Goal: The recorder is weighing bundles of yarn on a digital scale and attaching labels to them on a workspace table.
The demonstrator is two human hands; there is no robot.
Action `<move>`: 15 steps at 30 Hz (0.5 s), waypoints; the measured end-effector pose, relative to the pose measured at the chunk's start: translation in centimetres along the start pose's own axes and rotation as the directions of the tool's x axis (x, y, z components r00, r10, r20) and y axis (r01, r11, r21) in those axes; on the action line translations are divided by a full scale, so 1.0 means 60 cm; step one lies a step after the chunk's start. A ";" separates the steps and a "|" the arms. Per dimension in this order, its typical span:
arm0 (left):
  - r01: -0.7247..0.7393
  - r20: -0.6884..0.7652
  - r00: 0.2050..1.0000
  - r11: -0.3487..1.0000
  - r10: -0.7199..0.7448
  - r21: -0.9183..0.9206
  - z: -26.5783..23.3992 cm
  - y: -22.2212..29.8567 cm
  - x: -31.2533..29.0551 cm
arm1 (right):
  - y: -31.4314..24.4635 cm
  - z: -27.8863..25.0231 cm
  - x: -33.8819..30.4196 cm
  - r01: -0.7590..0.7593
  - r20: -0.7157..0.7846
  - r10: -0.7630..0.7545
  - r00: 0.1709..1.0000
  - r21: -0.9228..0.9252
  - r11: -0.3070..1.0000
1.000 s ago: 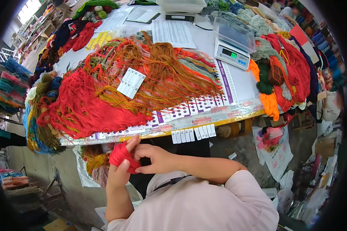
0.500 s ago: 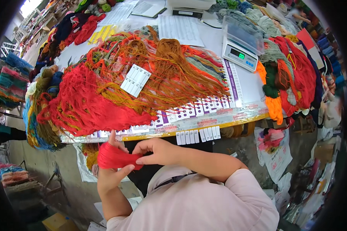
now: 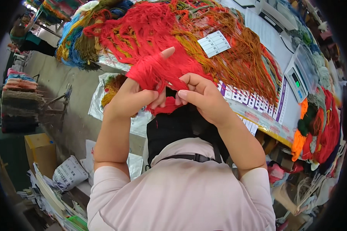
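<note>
A skein of red yarn (image 3: pixel 154 71) is looped over my left hand (image 3: pixel 137 96). One finger of that hand sticks up through the strands, while its thumb and other fingers close on the yarn. With thumb and fingers bent together, my right hand (image 3: pixel 204 94) pinches the skein's right side. Strands stretch between the hands, and a lower red loop hangs beneath them. Just beyond, a loose heap of red yarn (image 3: pixel 142 27) lies on the table. Held yarn and heap share a colour, so their border is hard to make out.
Brown and orange yarn (image 3: pixel 245 54) with a white label sheet (image 3: pixel 214 43) on it covers the table further right. A digital scale (image 3: pixel 298 81) stands beyond. More skeins (image 3: pixel 322 127) hang over the right edge. Cartons (image 3: pixel 41 154) and plastic bags (image 3: pixel 70 173) lie on the floor at left.
My view has turned, so the table now slants down to the right. The red yarn, a tight band round my left hand before, is now spread wider between both hands.
</note>
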State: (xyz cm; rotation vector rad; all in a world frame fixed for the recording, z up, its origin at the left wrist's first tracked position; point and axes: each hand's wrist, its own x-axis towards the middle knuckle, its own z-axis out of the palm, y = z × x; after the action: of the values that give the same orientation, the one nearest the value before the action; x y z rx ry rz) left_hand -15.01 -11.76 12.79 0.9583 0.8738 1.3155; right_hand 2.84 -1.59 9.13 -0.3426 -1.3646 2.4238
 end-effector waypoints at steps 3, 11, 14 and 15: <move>0.058 -0.088 0.995 0.993 -0.049 0.102 0.010 0.017 -0.016 | -0.006 0.016 -0.001 -0.015 -0.045 0.007 0.999 -0.176 0.984; -0.087 -0.023 0.996 0.930 0.085 -0.357 -0.188 0.038 -0.155 | -0.149 -0.113 -0.021 0.308 -0.227 -0.219 0.949 0.528 0.792; -0.371 -0.376 0.908 0.770 0.185 -0.518 -0.279 0.068 -0.244 | -0.231 -0.243 -0.094 0.535 -0.400 -0.377 0.835 0.437 0.722; -0.421 -0.382 0.895 0.715 0.229 -0.558 -0.319 0.070 -0.275 | -0.256 -0.292 -0.119 0.548 -0.414 -0.380 0.827 0.442 0.711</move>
State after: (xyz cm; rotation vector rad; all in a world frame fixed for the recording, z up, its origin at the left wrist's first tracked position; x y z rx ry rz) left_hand -35.43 -26.82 9.32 0.3888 0.4035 1.9355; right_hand 18.46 16.57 13.68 -0.1631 -0.4944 2.0860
